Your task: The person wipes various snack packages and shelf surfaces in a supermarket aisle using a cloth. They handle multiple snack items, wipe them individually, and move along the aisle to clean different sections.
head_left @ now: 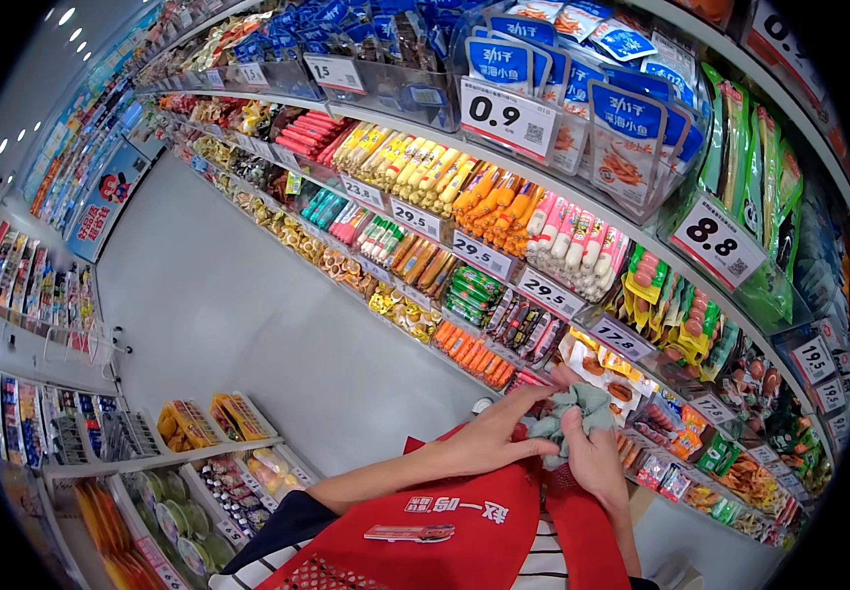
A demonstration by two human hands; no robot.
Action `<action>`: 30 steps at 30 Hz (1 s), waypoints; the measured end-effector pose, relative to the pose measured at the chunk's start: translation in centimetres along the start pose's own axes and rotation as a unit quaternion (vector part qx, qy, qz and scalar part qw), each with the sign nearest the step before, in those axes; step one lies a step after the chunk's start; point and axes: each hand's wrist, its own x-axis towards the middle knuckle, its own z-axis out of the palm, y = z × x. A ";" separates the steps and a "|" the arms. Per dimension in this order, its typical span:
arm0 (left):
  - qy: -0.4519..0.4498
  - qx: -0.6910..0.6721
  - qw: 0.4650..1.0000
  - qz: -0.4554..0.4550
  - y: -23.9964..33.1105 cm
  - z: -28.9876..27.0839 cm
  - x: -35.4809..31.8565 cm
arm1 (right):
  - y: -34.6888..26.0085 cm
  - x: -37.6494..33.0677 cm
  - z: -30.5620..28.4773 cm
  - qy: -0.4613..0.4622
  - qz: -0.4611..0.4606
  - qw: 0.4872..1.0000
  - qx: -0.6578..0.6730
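Observation:
A crumpled grey-green cloth point(590, 405) is bunched between my two hands, in front of the lower shelves on the right. My left hand point(503, 425) reaches in from the left with its fingers against the cloth and its thumb below it. From below, my right hand point(592, 454) grips the cloth, its thumb pressed on the front. Some fingertips are hidden behind the folds. A red apron point(444, 536) hangs beneath my forearms. Just beyond the hands, packaged snacks point(610, 379) lie on a shelf tier.
Tiered shelves hold rows of wrapped sausages point(503, 205), blue snack pouches point(631, 138) and green packets point(739, 167) behind price tags point(509, 116). At lower left stands a display with tubs of packaged goods point(189, 511). A grey floor aisle point(238, 265) runs between them.

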 end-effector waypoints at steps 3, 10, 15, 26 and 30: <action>0.121 0.026 0.991 0.047 -0.4 1.2 -0.6 | 0.9 0.9 1.1 -0.034 -0.083 0.996 -0.017; 0.218 -0.151 0.953 -0.148 1.1 1.7 -5.7 | 1.4 1.9 2.9 -0.148 -0.063 0.982 0.095; 0.371 -0.220 0.900 -0.069 0.5 1.7 -8.1 | 2.3 2.6 4.3 -0.191 0.006 0.972 0.135; 0.209 -0.353 0.911 -0.044 2.7 -5.1 -9.3 | -1.1 1.0 8.8 -0.015 0.086 0.910 0.406; 0.163 -0.378 0.911 -0.040 2.5 -10.0 -11.9 | -3.2 1.5 14.7 -0.051 0.126 0.856 0.499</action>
